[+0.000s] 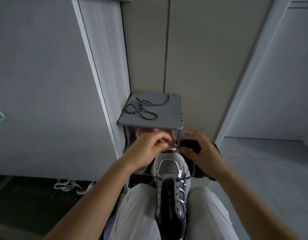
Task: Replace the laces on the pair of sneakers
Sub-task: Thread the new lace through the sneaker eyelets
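You face a grey shoe rack (167,116) against beige wall panels (193,49) — grey cabinet (46,84) and dark mat (28,205) left, pale tiled floor (271,161) right.

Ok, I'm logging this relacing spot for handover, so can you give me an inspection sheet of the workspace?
Surface: small grey shelf top.
Job's things: grey-and-silver sneaker between the knees, thin dark lace through its front eyelets; speckled dark cord lace coiled on the shelf top.
Clutter: pink shoes under the shelf top; white-and-red shoes lower left.
Grippers: left hand pinches the thin dark lace; right hand at its other end, grip unclear.
Cables: nothing seen.
Surroundings: pale cabinet panels, grey tiled floor.
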Demonstrator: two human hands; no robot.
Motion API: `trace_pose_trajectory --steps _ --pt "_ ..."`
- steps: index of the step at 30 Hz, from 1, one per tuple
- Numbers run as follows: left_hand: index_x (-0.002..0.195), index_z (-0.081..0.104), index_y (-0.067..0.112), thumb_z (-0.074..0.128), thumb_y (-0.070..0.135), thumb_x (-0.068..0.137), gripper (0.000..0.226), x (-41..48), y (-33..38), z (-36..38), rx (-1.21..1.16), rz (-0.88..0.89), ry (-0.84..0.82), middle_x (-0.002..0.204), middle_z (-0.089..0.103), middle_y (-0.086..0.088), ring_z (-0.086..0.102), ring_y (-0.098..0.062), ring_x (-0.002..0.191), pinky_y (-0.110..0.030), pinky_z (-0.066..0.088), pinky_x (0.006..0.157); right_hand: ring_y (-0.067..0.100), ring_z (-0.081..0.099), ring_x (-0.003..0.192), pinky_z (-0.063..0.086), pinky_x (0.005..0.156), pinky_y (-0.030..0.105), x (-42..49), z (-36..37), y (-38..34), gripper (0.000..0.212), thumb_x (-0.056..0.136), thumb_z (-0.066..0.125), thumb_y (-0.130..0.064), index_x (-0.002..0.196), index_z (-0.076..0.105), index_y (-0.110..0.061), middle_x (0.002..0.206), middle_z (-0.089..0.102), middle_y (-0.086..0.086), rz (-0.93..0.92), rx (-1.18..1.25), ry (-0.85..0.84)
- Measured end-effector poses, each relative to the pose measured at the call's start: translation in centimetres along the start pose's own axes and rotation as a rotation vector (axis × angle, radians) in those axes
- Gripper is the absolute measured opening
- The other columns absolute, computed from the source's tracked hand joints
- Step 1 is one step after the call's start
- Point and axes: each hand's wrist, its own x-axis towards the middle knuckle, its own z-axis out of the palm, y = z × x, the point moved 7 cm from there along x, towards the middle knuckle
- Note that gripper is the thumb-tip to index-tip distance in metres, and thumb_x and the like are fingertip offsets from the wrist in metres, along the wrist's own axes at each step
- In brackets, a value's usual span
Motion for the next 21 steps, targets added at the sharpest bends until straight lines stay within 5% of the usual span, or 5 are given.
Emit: trace_pose_trajectory --steps 4,7,13,16,21 --pt "0.09 0.056 0.009 0.062 0.011 0.085 0.009 -0.6 1.7 1.7 -0.127 0.017 0.027 0.072 0.06 0.001 0.057 -0.008 0.063 -0.022 0.049 0.06 0.0 0.055 0.063 0.046 0.061 0.016 -2.4 3.4 -2.2 0.026 0.088 0.056 -0.002 0.092 0.052 -0.028 0.07 0.063 -0.016 -0.017 0.311 -0.112" --pt "0.082 0.061 0.013 0.061 0.008 0.085 0.005 -1.8 -0.7 1.6 -0.215 -0.099 0.01 0.064 0.061 0.001 0.056 -0.011 0.054 -0.021 0.048 0.051 -0.001 0.051 0.058 0.039 0.056 0.01 -3.0 2.5 -0.7 0.022 0.089 0.057 -0.008 0.085 0.059 -0.03 0.06 0.058 -0.019 0.002 0.161 -0.085" --pt "0.08 0.054 0.011 0.068 0.014 0.081 0.014 -3.9 -2.8 3.8 -0.308 -0.267 0.034 0.051 0.058 0.003 0.044 -0.004 0.036 -0.014 0.034 0.038 0.006 0.061 0.085 0.049 0.076 0.014 -4.6 4.9 -0.1 0.036 0.079 0.072 -0.014 0.111 0.058 -0.023 0.095 0.061 -0.012 -0.002 0.119 -0.164" --pt "0.082 0.051 0.007 0.067 0.013 0.082 0.017 -4.0 -2.8 4.2 -0.399 -0.299 0.082 0.047 0.055 0.003 0.042 -0.006 0.033 -0.016 0.031 0.035 0.012 0.063 0.076 0.052 0.07 0.026 -4.6 5.4 -0.2 0.019 0.077 0.071 -0.014 0.095 0.066 -0.014 0.084 0.067 -0.002 -0.008 0.198 -0.072" --pt "0.087 0.055 0.016 0.068 0.03 0.08 0.021 -6.8 -6.0 4.9 -0.227 -0.418 0.171 0.072 0.06 0.006 0.054 -0.004 0.058 -0.017 0.041 0.053 0.003 0.056 0.075 0.04 0.065 0.008 -5.6 5.1 1.6 0.012 0.074 0.073 -0.003 0.079 0.07 -0.014 0.074 0.06 -0.011 0.027 0.064 0.0"
